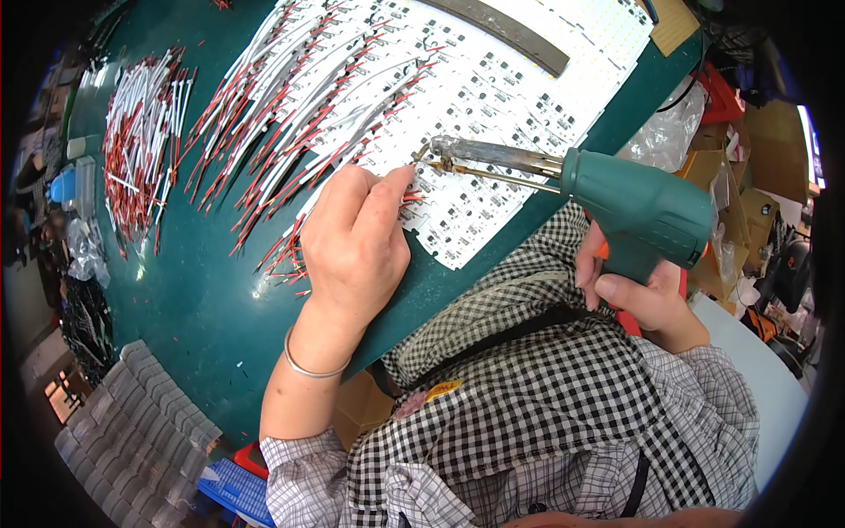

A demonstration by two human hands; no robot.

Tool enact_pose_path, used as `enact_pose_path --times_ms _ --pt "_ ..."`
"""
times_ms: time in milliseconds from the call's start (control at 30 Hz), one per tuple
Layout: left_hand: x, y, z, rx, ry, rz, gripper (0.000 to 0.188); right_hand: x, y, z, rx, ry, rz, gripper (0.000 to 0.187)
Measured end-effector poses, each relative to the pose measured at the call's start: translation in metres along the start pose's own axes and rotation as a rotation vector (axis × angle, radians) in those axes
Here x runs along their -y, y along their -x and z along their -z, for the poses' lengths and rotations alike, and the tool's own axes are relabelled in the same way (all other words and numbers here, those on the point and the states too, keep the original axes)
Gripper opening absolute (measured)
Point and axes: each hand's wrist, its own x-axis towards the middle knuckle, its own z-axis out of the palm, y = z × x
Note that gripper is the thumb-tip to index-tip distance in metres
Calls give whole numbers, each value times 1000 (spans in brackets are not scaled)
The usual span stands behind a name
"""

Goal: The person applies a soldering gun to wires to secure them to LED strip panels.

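A: Where is the soldering gun [647,207] relative to the right hand [656,304]?

B: In its grasp. The fingers and thumb close around the green handle, just outside the worktop [194,326]'s near edge. The body sits above that hand, and the metal shaft reaches left over the edge, its tip above the boards [572,97].

A: And the left hand [356,229]?

B: Over the worktop, at the boards' near side, just beside the tip. Its thumb and forefinger are pinched together; I can't tell what is between them, since the fingers hide it.

A: Where do the boards lie, then?

B: Flat, just under and beyond the left hand, with one corner close to the worktop's near edge. A dark bar [506,31] lies across them farther back.

A: The wires [264,167]?

B: Red and white, in slanting rows. They start on the boards and trail left onto the green surface, some passing right beside the left hand. A separate pile [145,145] lies near the worktop's left edge, well apart from both hands.
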Motion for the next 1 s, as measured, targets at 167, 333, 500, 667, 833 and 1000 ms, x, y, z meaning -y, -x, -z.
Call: enact_pose_path --times_ms 167,333,500,667,833,1000 --pt "1 -1 0 -11 5 -11 39 -3 -3 5 108 51 14 55" --pt "1 0 1 -11 34 -20 34 0 -5 0 120 45 93 40" --pt "4 2 -2 -23 65 -12 35 -4 -5 2 165 32 119 42" --pt "2 1 0 -16 69 -4 36 -4 -5 -4 128 -8 127 35" --pt "3 0 -2 -32 68 -35 37 -8 -5 -1 130 35 127 30" --pt "3 1 -1 -28 62 -31 36 3 -3 -1 60 -90 90 37"
